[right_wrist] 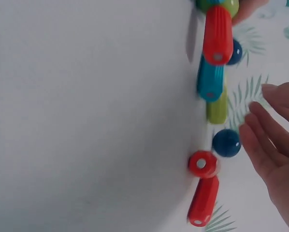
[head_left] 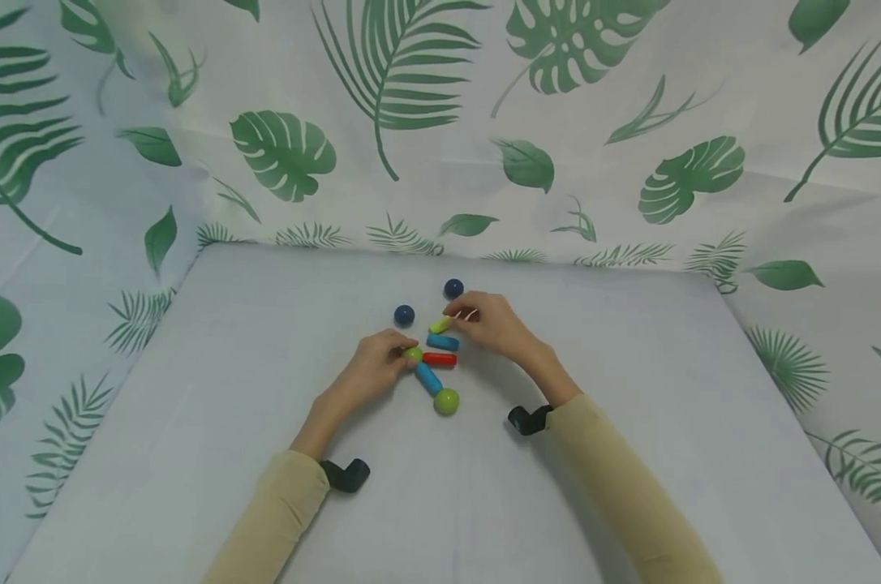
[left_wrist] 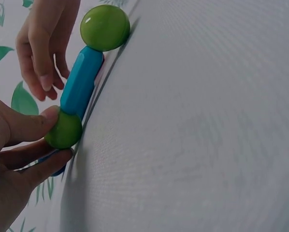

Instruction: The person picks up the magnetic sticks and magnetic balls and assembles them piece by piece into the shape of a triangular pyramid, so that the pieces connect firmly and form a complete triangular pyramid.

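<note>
My left hand pinches a green ball between thumb and fingers. A blue stick runs from that ball to a second green ball. Against the held ball lies the end of a red stick. My right hand hovers by a yellow-green stick; in the right wrist view its fingers are loosely spread, with nothing between them. Another blue stick lies between the yellow-green and red sticks.
Two dark blue balls lie farther back on the white table. The right wrist view shows two more red pieces, hidden by my right hand in the head view. Leaf-patterned sheeting rises at the table's back and sides.
</note>
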Demonstrator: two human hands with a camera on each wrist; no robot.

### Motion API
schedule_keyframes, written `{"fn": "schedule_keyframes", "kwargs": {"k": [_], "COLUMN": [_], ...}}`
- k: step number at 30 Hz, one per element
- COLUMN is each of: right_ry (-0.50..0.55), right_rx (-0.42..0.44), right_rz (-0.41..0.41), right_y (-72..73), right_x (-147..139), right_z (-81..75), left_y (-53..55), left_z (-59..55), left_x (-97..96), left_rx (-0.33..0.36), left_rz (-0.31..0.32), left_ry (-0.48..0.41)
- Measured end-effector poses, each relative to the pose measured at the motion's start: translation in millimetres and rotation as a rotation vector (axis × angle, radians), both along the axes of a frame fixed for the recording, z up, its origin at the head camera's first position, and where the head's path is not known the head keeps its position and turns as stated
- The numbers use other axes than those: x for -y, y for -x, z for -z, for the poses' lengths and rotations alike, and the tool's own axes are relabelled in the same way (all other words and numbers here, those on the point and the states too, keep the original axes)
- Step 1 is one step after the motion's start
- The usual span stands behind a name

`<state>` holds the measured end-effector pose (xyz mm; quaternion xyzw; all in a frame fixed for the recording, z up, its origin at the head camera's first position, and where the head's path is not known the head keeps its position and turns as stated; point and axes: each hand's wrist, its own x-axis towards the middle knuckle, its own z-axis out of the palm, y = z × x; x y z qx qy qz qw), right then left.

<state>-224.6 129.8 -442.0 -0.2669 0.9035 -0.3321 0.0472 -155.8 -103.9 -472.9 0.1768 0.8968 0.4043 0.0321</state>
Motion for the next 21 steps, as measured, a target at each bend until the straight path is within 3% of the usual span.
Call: {"fn": "schedule_keyframes", "kwargs": {"k": [7,15,21], "right_ry": [0.038,0.049,0.078], "right_rx": [0.099,0.126,0.230], "right_rz": [0.122,0.254,0.275], "right_y": [22.6,45.0,60.2], "right_x": [-3.4,-7.9,-9.4], "right_z": [0.6,7.7,12.7], "left_y": [1.2,1.3,1.5], "left_z": [0.1,2.1,1.1], "left_x": [1.6,0.7,0.1], "left_rx": [0.007,0.007,0.022], "left_rz": [-0.004,-0.027,-0.035], "left_ry": [-0.017,-0.002,0.006]}}
